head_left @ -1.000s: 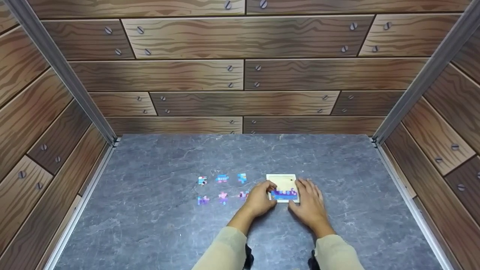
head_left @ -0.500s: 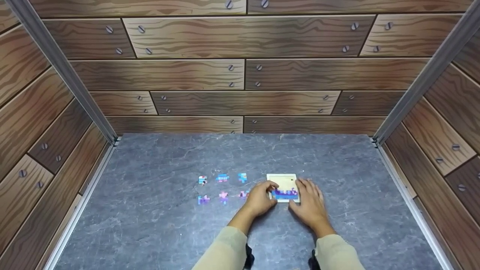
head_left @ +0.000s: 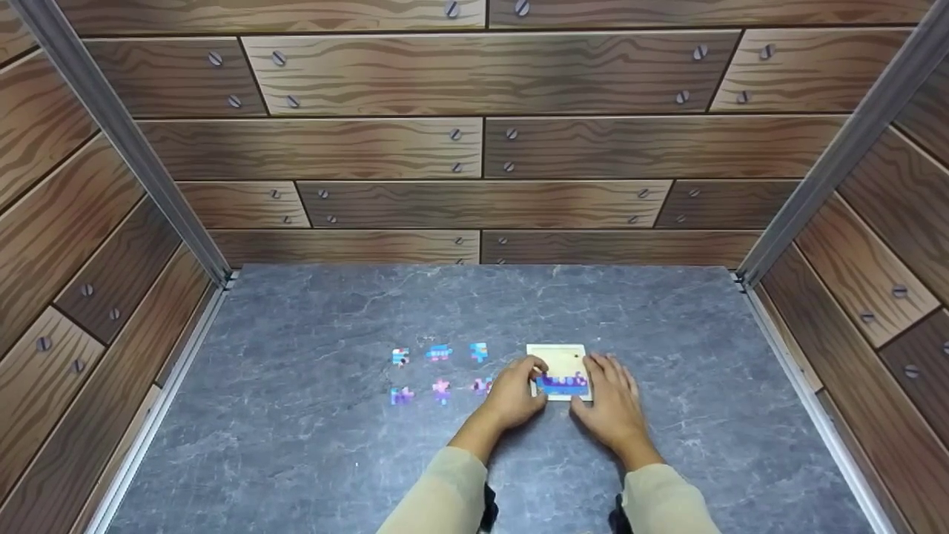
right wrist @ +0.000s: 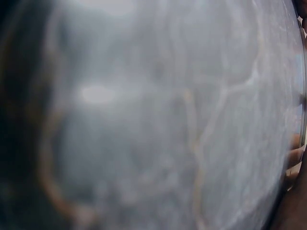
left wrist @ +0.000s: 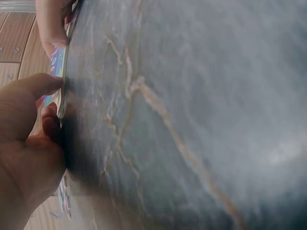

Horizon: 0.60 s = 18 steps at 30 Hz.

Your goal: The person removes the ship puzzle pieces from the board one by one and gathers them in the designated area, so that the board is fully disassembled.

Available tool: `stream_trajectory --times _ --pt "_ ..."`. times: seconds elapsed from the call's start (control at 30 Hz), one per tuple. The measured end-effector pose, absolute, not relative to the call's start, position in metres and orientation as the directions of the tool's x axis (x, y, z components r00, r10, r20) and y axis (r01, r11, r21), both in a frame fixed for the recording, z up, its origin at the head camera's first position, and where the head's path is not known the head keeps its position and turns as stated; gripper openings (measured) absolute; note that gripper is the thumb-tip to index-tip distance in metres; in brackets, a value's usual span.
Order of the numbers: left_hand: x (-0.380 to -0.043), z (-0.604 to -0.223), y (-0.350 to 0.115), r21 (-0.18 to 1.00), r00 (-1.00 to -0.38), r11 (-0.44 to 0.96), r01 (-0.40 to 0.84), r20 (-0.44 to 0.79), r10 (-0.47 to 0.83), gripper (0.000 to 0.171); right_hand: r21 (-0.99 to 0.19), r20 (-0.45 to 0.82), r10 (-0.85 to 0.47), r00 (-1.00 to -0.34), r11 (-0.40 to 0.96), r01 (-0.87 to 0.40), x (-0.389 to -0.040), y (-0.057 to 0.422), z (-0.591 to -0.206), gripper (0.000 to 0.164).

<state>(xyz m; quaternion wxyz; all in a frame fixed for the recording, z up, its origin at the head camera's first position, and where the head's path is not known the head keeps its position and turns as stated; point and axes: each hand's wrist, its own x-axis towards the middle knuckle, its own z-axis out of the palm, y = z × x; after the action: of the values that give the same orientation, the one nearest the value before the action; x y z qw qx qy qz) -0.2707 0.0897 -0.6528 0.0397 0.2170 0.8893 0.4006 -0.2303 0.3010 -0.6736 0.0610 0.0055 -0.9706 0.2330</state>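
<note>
In the head view a small jigsaw puzzle tray (head_left: 561, 360) with a pale frame lies right of the table's middle. Blue and purple puzzle pieces (head_left: 563, 386) fill its near part; the rest shows a cream base. My left hand (head_left: 513, 394) grips the tray's left side, index finger curled over the frame and thumb at the near edge. The right hand (head_left: 612, 399) rests along the right side, fingers stretched out and thumb by the near edge. In the left wrist view, the left thumb (left wrist: 48, 85) touches the tray's edge. The right wrist view shows mostly tabletop, with fingers at its right margin.
Left of the tray, loose jigsaw pieces lie in two rows: a blue piece (head_left: 440, 352) in the far row, a pink-purple piece (head_left: 442, 389) in the near one. Wood-patterned walls (head_left: 474, 148) enclose the grey marbled table (head_left: 356, 460) at the back and sides.
</note>
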Motion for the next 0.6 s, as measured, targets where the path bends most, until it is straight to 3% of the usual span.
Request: stream_trajectory --times 0.33,0.6 --pt "-0.2693 -0.6525 0.0902 0.763 -0.914 0.571 0.304 0.065 0.400 0.039 -0.443 0.132 0.015 -0.991 0.896 -0.045 -0.2309 0.3023 -0.6741 0.076" --pt "-0.2685 -0.6543 0.0908 0.781 -0.922 0.557 0.282 0.061 0.382 0.046 -0.446 0.148 0.015 -0.989 0.893 -0.053 -0.2309 0.3027 -0.6757 0.075"
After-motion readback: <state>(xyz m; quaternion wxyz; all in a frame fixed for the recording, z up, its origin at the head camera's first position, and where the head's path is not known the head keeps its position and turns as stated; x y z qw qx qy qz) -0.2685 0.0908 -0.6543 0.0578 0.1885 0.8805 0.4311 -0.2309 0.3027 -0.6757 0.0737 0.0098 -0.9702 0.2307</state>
